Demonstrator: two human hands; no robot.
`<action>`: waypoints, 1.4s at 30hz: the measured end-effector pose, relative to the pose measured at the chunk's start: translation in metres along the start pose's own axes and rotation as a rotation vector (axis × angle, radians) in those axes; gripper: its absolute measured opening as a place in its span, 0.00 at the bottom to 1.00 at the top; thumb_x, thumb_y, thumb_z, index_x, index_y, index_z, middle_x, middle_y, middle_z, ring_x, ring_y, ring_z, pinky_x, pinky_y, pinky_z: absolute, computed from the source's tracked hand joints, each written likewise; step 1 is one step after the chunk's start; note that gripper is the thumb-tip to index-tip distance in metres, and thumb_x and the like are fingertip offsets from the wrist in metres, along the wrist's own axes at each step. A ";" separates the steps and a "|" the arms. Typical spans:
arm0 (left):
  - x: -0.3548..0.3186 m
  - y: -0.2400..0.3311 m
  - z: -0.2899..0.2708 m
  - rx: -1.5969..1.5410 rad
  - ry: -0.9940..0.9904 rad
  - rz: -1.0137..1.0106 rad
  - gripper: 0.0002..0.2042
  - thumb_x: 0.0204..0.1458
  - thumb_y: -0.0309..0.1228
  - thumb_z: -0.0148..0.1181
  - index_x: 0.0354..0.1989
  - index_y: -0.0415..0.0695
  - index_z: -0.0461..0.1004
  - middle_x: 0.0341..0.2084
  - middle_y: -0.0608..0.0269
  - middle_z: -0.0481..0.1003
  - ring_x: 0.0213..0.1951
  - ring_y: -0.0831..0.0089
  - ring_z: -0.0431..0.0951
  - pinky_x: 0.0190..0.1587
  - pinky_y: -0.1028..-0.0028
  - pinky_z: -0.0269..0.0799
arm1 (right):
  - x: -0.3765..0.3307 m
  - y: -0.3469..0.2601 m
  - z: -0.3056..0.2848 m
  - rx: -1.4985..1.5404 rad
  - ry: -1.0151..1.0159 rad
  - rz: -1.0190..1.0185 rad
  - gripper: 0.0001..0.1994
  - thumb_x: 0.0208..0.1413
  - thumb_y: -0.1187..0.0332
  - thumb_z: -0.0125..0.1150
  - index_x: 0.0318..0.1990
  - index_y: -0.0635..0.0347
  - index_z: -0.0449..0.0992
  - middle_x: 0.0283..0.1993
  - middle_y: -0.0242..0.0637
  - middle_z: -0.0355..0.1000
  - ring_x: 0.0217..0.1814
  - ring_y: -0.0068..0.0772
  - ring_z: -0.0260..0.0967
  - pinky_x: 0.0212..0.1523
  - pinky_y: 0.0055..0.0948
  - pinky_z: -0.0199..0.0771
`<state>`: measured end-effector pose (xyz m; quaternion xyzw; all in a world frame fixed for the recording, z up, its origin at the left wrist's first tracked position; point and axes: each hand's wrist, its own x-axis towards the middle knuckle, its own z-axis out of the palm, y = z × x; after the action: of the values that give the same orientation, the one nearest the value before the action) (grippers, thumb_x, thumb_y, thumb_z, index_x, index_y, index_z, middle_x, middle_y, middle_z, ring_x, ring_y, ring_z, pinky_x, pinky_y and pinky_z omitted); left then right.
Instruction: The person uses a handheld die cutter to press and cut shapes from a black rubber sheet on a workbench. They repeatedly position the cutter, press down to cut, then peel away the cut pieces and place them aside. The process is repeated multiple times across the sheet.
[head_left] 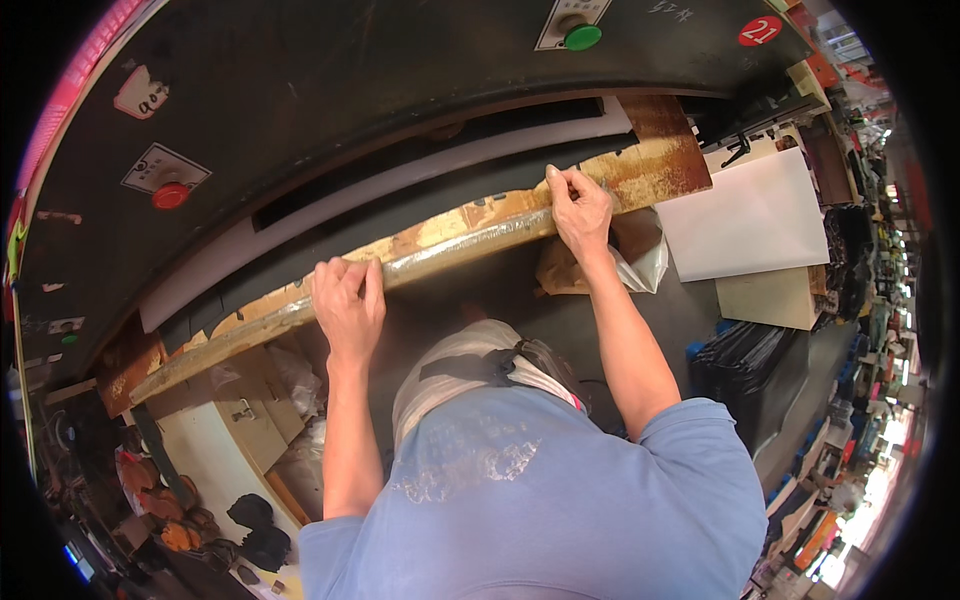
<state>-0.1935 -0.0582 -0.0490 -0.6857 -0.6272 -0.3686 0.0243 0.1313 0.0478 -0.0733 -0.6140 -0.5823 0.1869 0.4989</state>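
Leaning at a dark machine [340, 90], a person in a blue shirt [560, 500] has both hands at the front edge of a worn wooden table [665, 150]. The left hand [348, 310] and, farther along, the right hand [582, 212] have bent fingers; I cannot tell whether either grip pinches anything. Just beyond lies a black strip [440, 195], between that edge and a white strip [200, 285]. Doing this well likely means spacing the hands evenly and smoothing the black strip flat.

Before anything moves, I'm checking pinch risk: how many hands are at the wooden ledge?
2: the left hand at the front edge of the wooden ledge, the right hand farther right along it. Any inside the dark machine would be hidden.
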 end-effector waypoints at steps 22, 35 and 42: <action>0.122 -0.091 0.040 0.069 -0.177 -0.004 0.20 0.61 0.29 0.69 0.61 0.41 0.80 0.69 0.50 0.74 0.74 0.45 0.68 0.76 0.43 0.60 | 0.120 -0.039 0.076 0.220 -0.393 -0.136 0.44 0.40 0.62 0.89 0.69 0.59 0.76 0.76 0.48 0.66 0.77 0.43 0.66 0.75 0.39 0.68; 0.117 -0.088 0.030 -0.103 -0.136 0.048 0.14 0.59 0.23 0.68 0.53 0.39 0.82 0.63 0.49 0.77 0.72 0.44 0.70 0.75 0.44 0.60 | 0.110 0.004 0.065 -0.197 -0.356 -0.344 0.57 0.36 0.58 0.90 0.77 0.57 0.65 0.78 0.48 0.64 0.79 0.51 0.65 0.77 0.45 0.68; 0.045 -0.041 -0.014 -0.402 -0.251 0.024 0.11 0.53 0.14 0.67 0.43 0.37 0.80 0.42 0.51 0.82 0.44 0.52 0.82 0.48 0.58 0.79 | 0.111 0.000 0.063 -0.102 -0.344 -0.309 0.61 0.37 0.58 0.90 0.81 0.58 0.59 0.77 0.47 0.65 0.80 0.49 0.62 0.78 0.45 0.66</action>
<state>-0.2390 -0.0186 -0.0329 -0.7245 -0.5313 -0.3974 -0.1866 0.1083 0.1728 -0.0618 -0.5011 -0.7545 0.1803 0.3835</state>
